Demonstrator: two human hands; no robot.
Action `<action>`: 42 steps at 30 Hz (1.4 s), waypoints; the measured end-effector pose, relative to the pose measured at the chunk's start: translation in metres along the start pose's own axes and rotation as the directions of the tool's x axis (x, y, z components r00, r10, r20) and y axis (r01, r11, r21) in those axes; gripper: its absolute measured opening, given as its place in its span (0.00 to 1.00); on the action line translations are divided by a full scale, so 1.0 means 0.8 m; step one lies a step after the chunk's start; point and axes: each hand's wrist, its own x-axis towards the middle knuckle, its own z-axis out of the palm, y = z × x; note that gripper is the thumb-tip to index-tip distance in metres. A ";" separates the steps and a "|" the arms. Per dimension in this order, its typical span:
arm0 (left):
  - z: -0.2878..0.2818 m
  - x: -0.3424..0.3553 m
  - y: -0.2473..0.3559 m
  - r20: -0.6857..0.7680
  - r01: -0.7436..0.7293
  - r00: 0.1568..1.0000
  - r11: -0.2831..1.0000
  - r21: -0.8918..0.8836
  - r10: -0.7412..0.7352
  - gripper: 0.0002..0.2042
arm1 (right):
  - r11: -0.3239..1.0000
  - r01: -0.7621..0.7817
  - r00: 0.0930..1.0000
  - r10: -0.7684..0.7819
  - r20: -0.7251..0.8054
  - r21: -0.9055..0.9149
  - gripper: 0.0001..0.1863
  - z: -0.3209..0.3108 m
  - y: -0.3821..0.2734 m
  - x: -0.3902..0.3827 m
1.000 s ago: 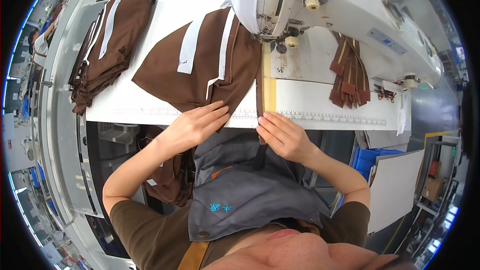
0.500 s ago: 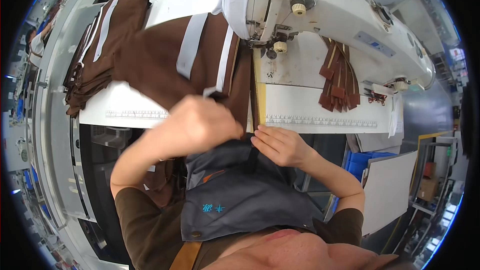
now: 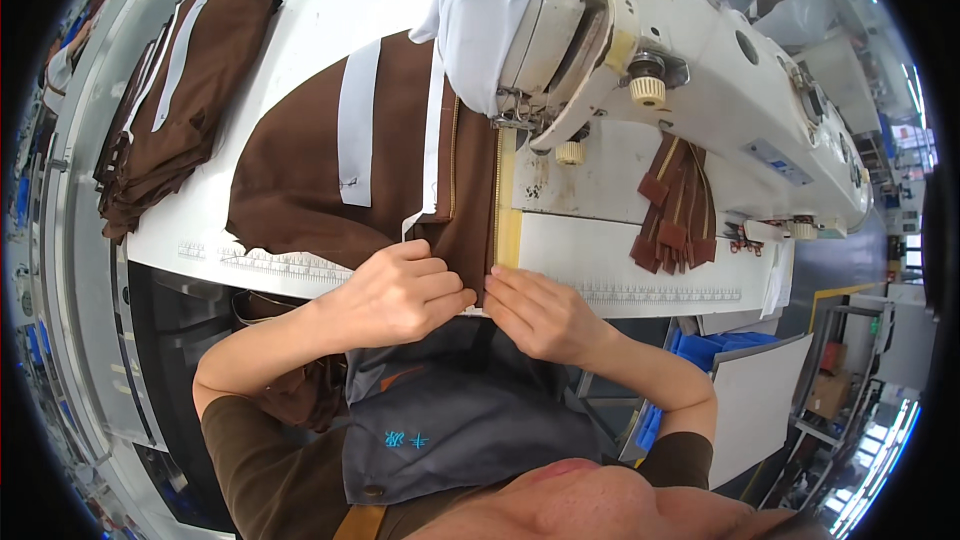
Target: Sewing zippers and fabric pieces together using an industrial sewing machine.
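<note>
A brown fabric piece (image 3: 290, 170) with pale strips (image 3: 357, 120) and a zipper along its right part lies on the white table (image 3: 620, 250), running up to the needle area of the white sewing machine (image 3: 700, 80). My left hand (image 3: 405, 295) has its fingers curled on the piece's near edge, thumb and forefinger closed on the fabric. My right hand (image 3: 530, 310) pinches the zipper strip at the near edge beside the yellow tape (image 3: 508, 220), a little right of my left hand. A white cloth (image 3: 475, 10) drapes over the machine's head.
A folded stack of brown pieces (image 3: 200, 100) with pale strips lies at left. Brown zipper strips (image 3: 670, 210) and small snips (image 3: 745, 238) are right of the needle. A printed ruler runs along the front edge. Blue bins (image 3: 700, 350) and a board (image 3: 760, 400) stand below right.
My left hand, earlier flatter on the fabric, blurred in motion, then curled its fingers on the edge closer to my right hand. My right hand stays at the zipper. The view has shifted.
</note>
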 end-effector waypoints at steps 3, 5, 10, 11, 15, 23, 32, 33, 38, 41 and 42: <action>0.007 0.007 -0.016 -0.048 0.002 0.999 1.000 -0.019 -0.003 0.06 | 0.998 -0.062 0.998 0.062 0.003 0.030 0.08 0.003 0.008 0.003; 0.011 0.012 -0.027 -0.052 -0.008 0.999 1.000 -0.011 0.007 0.05 | 0.996 -0.086 0.996 0.086 0.010 0.031 0.08 0.003 0.016 0.008; 0.013 0.021 -0.057 -0.014 -0.023 1.000 1.000 0.017 0.023 0.04 | 0.989 -0.147 0.986 0.146 0.079 0.001 0.08 -0.002 0.031 0.024; 0.013 0.023 -0.062 -0.027 -0.040 0.999 0.999 0.037 0.041 0.03 | 0.989 -0.133 0.989 0.137 0.056 -0.063 0.10 0.000 0.034 0.026; 0.017 0.036 -0.082 -0.107 -0.053 0.992 0.996 0.075 0.061 0.03 | 0.973 -0.129 0.985 0.148 0.089 -0.193 0.10 -0.001 0.048 0.037; 0.012 0.054 -0.125 -0.077 -0.077 0.994 0.996 0.053 0.081 0.03 | 0.948 -0.074 0.979 0.128 0.156 -0.311 0.13 -0.003 0.083 0.058; 0.027 0.051 -0.176 -0.099 -0.039 0.994 0.999 0.027 0.041 0.03 | 0.818 -0.073 0.982 0.158 0.100 -0.571 0.14 0.006 0.108 0.070; 0.026 0.055 -0.172 -0.173 -0.058 0.983 0.998 0.035 0.064 0.04 | 0.893 -0.255 0.956 0.290 0.041 -0.371 0.12 0.017 0.111 0.057; 0.024 0.060 -0.166 -0.126 -0.064 0.990 0.998 -0.006 0.063 0.06 | 0.747 -0.636 0.749 0.658 -0.078 0.194 0.07 0.028 0.122 0.039; 0.019 0.062 -0.164 -0.133 -0.067 0.989 0.998 -0.002 0.066 0.06 | 0.714 -0.648 0.729 0.682 -0.056 0.265 0.09 0.032 0.123 0.047; 0.018 0.063 -0.163 -0.132 -0.070 0.989 0.998 0.001 0.069 0.06 | 0.687 -0.667 0.713 0.701 -0.019 0.290 0.10 0.032 0.122 0.049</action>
